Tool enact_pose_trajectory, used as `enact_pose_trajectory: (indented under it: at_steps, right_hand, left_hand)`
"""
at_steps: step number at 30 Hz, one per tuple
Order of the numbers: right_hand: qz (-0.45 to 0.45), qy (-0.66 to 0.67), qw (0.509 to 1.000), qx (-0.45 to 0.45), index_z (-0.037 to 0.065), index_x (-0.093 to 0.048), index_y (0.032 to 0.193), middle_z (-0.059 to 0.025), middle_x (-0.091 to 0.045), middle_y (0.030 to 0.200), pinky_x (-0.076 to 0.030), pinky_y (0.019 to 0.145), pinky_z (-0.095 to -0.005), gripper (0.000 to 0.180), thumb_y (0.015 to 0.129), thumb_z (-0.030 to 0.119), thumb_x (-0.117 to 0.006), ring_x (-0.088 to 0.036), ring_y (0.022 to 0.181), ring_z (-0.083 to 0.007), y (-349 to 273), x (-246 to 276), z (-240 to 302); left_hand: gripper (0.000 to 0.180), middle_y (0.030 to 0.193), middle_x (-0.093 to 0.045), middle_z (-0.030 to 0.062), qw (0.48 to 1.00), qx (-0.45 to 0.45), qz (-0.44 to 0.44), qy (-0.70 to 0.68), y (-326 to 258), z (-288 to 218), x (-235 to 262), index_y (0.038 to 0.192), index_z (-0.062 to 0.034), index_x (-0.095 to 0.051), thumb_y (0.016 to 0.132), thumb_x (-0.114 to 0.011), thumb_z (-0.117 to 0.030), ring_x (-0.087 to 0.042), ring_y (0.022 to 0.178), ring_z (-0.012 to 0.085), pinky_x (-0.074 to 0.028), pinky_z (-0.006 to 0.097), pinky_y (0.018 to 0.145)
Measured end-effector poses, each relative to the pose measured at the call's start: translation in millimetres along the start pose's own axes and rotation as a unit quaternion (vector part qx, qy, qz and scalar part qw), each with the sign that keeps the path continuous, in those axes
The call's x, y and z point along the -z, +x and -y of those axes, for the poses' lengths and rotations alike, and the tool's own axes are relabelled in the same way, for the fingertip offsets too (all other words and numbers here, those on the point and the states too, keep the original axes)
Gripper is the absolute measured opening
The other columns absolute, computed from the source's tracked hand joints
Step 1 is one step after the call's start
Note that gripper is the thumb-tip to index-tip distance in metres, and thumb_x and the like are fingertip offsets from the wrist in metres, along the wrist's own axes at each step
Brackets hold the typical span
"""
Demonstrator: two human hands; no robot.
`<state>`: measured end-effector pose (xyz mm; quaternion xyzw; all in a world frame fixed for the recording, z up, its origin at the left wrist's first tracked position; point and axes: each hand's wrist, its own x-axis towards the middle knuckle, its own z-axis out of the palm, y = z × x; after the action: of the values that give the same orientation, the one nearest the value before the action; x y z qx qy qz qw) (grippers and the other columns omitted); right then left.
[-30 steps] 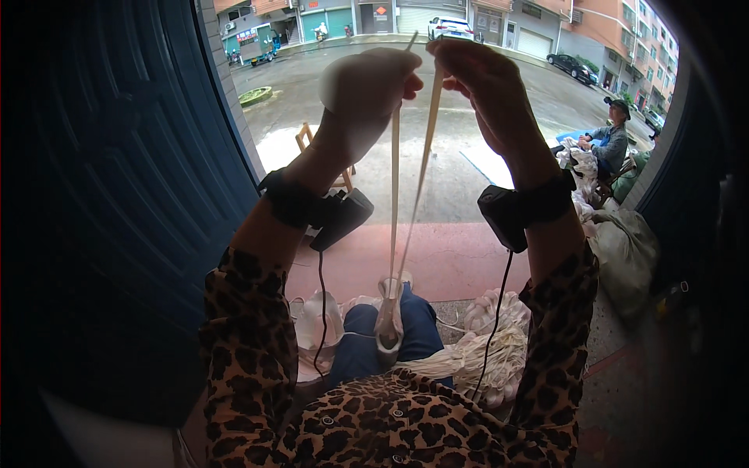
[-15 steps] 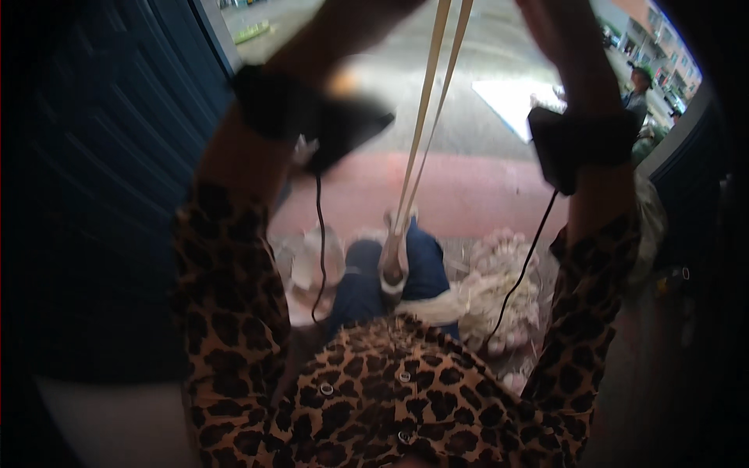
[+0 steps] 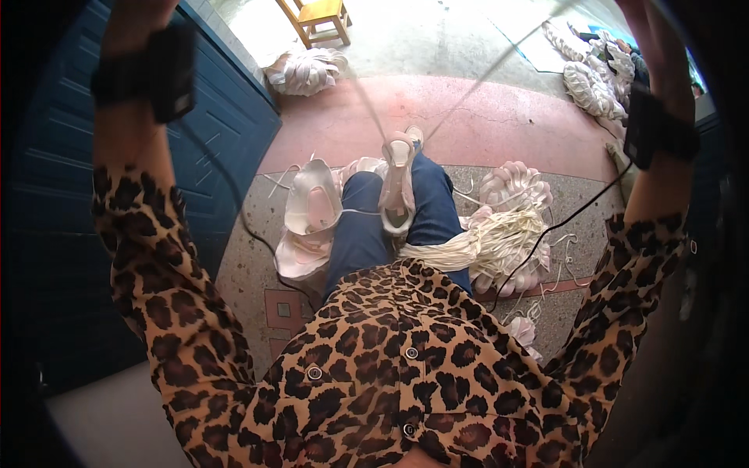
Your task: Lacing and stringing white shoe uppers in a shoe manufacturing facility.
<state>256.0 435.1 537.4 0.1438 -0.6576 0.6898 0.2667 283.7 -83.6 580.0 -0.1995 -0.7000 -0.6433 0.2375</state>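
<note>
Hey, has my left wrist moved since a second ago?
Yes, to your left: the left wrist was right of the blue door; now it's in front of it.

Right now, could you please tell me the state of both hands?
Left hand: out of view past the top edge; grip cannot be told.
Right hand: likewise past the top edge; grip cannot be told.

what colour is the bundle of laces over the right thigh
Cream; the bundle of laces shows best in the head view.
</note>
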Motion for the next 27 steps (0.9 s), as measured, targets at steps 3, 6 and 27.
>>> enact_pose_trajectory:
  at_steps: [3, 6, 27]
  right_hand:
    - [-0.108, -0.098, 0.987, -0.071, 0.005, -0.07, 0.107, -0.0014, -0.063, 0.092, -0.045, 0.081, -0.028, 0.024, 0.099, 0.026, -0.063, -0.057, 0.086, -0.0118, -42.4, 134.0, -92.2]
    - [-0.121, -0.144, 0.966, -0.176, 0.004, -0.071, 0.103, 0.0008, -0.061, 0.083, -0.045, 0.074, -0.024, 0.023, 0.1, 0.025, -0.062, -0.056, 0.077, -0.0091, -110.2, 182.9, -167.3]
    - [0.173, -0.379, 0.892, -0.173, 0.01, -0.074, 0.092, -0.0104, -0.067, 0.093, -0.046, 0.079, -0.0503, 0.022, 0.092, 0.026, -0.06, -0.061, 0.095, -0.0327, -350.2, -193.1, -319.6]
  left_hand:
    - [0.021, 0.085, -0.061, 0.0033, 0.99, 0.104, -0.09, 0.001, -9.6, 68.4, 105.6, 0.108, -0.0031, -0.066, 0.095, -0.065, -0.02, -0.055, 0.07, 0.0122, -0.046, 0.028, 0.061]
    - [0.017, 0.08, -0.06, 0.0013, 0.959, 0.249, -0.132, 0.014, -46.0, 144.4, 166.8, 0.105, -0.0043, -0.065, 0.095, -0.064, -0.018, -0.053, 0.065, 0.0102, -0.044, 0.025, 0.056]
    - [0.023, 0.094, -0.065, 0.0051, 0.846, 0.494, 0.175, 0.099, -298.5, 329.6, -123.6, 0.105, -0.0006, -0.063, 0.101, -0.051, -0.02, -0.06, 0.084, 0.0122, -0.048, 0.026, 0.076]
